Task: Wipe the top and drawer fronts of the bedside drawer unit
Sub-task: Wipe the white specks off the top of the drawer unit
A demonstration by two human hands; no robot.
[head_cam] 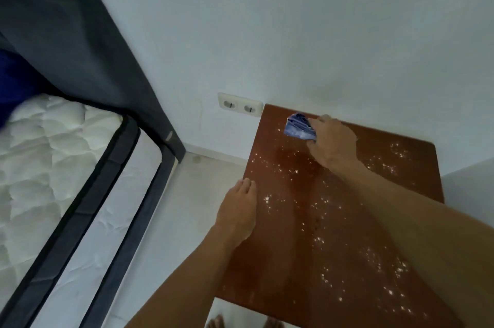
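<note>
Your right hand (331, 143) grips a bunched cloth (298, 127) on the unit top (307, 234), far corner by the wall (294, 34); left hand (239, 210) flat, fingers straight, on its left edge; white specks (398, 269) scattered

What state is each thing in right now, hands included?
Blue cloth: bunched up, pressed on the top's far left corner.
Right hand: grips the cloth.
Left hand: fingers straight, resting on the top's left edge.
Unit top: speckled with white spots across most of it.
Wall socket: double, nothing plugged in.
Mattress: bare quilting showing.
</note>
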